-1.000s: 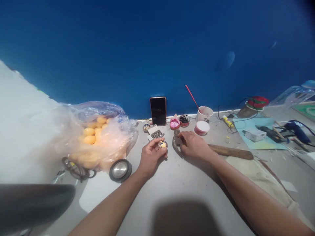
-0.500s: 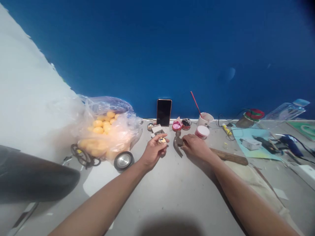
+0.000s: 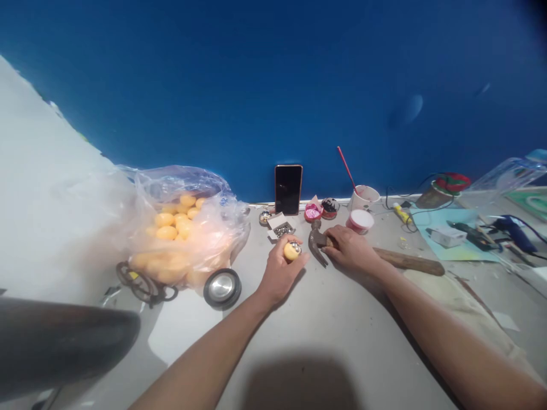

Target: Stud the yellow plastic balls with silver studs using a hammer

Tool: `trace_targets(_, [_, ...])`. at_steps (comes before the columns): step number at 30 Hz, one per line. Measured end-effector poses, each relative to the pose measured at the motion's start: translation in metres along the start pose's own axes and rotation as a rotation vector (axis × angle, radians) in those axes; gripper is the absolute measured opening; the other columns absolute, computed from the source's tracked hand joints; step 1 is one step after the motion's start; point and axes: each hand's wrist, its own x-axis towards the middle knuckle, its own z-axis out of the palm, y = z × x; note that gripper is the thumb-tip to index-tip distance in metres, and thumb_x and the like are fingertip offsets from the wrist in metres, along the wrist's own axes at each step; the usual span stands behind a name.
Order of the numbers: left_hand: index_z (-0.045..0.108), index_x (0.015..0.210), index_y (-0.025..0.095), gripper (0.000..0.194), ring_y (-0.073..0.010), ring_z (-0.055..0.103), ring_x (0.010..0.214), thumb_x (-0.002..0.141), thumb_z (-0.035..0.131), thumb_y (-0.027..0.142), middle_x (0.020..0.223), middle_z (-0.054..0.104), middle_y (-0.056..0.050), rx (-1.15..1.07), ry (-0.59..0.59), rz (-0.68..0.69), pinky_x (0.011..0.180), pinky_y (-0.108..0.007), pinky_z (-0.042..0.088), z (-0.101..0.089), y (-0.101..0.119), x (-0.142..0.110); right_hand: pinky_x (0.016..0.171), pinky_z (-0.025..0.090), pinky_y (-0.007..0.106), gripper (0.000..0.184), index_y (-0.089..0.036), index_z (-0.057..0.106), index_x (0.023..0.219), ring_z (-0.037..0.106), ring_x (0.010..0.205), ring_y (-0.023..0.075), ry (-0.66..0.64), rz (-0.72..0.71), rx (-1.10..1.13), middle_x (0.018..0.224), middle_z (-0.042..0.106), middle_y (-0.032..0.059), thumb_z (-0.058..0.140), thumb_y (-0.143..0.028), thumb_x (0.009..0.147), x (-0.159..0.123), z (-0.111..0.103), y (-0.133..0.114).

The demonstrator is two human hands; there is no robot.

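Observation:
Between the fingers of my left hand (image 3: 277, 273) is a small yellow ball (image 3: 292, 251) with shiny silver pieces on its top. Just behind it lies an open white box (image 3: 280, 226) of small silver bits, too small to name. My right hand (image 3: 348, 246) is closed round the handle of a claw hammer (image 3: 317, 244) near its head. The hammer rests on the table, its wooden handle stretching to the right beneath my wrist. A pink tub with a white lid (image 3: 360, 221) stands behind my right hand.
A plastic bag (image 3: 213, 228) of yellow balls sits at left, near a black-rimmed metal disc (image 3: 222, 288). A phone (image 3: 288, 189) leans on the blue wall. A white cup (image 3: 365, 197) holds a red stick. Tools lie on blue paper (image 3: 457, 228) at right.
My left hand has turned the yellow ball, so more of its plain side and the silver top show. The right hand stays on the hammer. The view has shifted slightly.

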Motion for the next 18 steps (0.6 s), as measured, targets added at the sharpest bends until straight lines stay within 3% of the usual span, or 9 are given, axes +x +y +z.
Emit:
trace_targets(6, [0.066,0.085,0.019,0.025,-0.0083,0.040,0.055,0.074,0.082,0.035,0.065,0.051,0.006,-0.042,0.025,-0.052,0.051,-0.021,0.034,0.002,0.003,0.001,0.089,0.044,0.035,0.023,-0.016,0.068,0.111,0.064,0.104,0.0283,0.035,-0.027,-0.025,0.109,0.069,0.0135,0.060,-0.032,0.098,-0.004,0.000,-0.002])
trace_targets(9, [0.065,0.088,0.020,0.029,-0.0066,0.038,0.050,0.074,0.084,0.036,0.062,0.048,0.007,-0.095,-0.030,-0.091,0.048,-0.021,0.031,0.002,0.000,0.000,0.090,0.045,0.035,0.022,-0.016,0.068,0.111,0.064,0.105,0.0285,0.027,-0.032,-0.043,0.112,0.069,0.0142,0.059,-0.031,0.098,-0.005,-0.002,-0.005])
trace_targets(14, [0.059,0.111,0.025,0.051,-0.0077,0.046,0.051,0.073,0.089,0.038,0.070,0.054,0.007,-0.476,-0.220,-0.236,0.051,-0.022,0.035,0.001,-0.007,0.002,0.090,0.044,0.035,0.023,-0.015,0.066,0.113,0.063,0.106,0.0285,0.022,-0.033,-0.060,0.113,0.069,0.0145,0.060,-0.031,0.099,-0.003,-0.001,-0.005])
trace_targets(18, [0.061,0.114,0.021,0.045,-0.0115,0.054,0.057,0.085,0.077,0.052,0.080,0.061,0.000,-0.688,-0.220,-0.303,0.055,-0.026,0.042,-0.001,-0.010,0.009,0.092,0.044,0.035,0.022,-0.015,0.066,0.112,0.063,0.108,0.0288,0.036,-0.036,-0.036,0.113,0.069,0.0140,0.062,-0.031,0.097,-0.001,0.001,-0.002])
